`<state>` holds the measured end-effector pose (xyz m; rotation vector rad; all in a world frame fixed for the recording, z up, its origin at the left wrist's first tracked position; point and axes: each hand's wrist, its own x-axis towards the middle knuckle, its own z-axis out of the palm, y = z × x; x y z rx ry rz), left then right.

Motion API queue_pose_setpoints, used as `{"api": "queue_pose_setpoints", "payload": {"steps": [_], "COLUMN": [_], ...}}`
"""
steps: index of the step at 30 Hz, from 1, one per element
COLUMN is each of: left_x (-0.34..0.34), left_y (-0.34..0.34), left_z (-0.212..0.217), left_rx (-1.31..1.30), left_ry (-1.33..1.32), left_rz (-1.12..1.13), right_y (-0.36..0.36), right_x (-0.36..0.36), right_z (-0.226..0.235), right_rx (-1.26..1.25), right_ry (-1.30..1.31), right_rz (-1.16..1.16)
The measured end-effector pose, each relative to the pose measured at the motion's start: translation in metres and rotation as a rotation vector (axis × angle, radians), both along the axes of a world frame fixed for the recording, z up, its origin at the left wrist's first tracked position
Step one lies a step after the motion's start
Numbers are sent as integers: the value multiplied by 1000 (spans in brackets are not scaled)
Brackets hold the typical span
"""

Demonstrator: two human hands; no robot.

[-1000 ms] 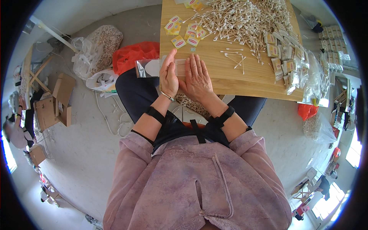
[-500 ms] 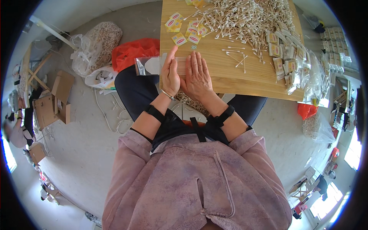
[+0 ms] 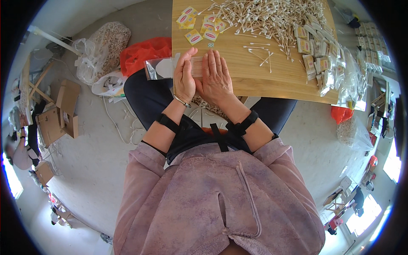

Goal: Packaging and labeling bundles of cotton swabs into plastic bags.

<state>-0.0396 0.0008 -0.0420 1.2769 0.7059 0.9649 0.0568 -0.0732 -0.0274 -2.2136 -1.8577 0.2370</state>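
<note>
On the table's near left part, a row of cotton swabs (image 3: 196,67) lies side by side between my hands. My right hand (image 3: 216,78) rests flat over the right end of the row, fingers straight and close together. My left hand (image 3: 185,80) stands on its edge at the row's left end, palm facing right, fingers stretched and slightly curved. Past my left hand, a clear plastic bag (image 3: 156,69) with a white oval sticks out over the table's left edge. Small yellow-and-white printed cards (image 3: 194,37) lie beyond my fingertips. Neither hand grips anything.
A big heap of loose cotton swabs (image 3: 272,19) covers the far part of the wooden table (image 3: 263,87). Filled swab packets (image 3: 316,63) and clear bags (image 3: 349,85) pile at its right edge. A red bag (image 3: 142,53) and a sack of swabs (image 3: 111,42) stand left.
The whole view has shifted slightly, moving the table up and left in the picture. My left fingers have curved a little more toward the right. My right hand stays flat on the swabs.
</note>
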Motion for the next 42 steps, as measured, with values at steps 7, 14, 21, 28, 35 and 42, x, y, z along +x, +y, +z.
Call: {"api": "queue_pose_setpoints", "payload": {"steps": [7,14,21,28,35,42], "left_x": [4,6,4,-24,-78,-76], "left_y": [-1,-1,-3,17,62,77], "left_z": [0,1,-1,22,51,35], "left_rx": [89,-11,10,296,873,830], "left_ry": [77,-43,-3,267,1172,1038], "left_rz": [84,81,78,-148,-421,-435], "right_y": [-3,-6,-2,-2,8,12], "right_x": [2,6,0,0,-7,-9], "right_z": [-5,-1,-2,2,4,0], "right_rx": [27,29,17,-29,-3,5], "right_ry": [-5,2,-3,-20,-12,-7], "right_rz": [21,74,21,32,66,121]}}
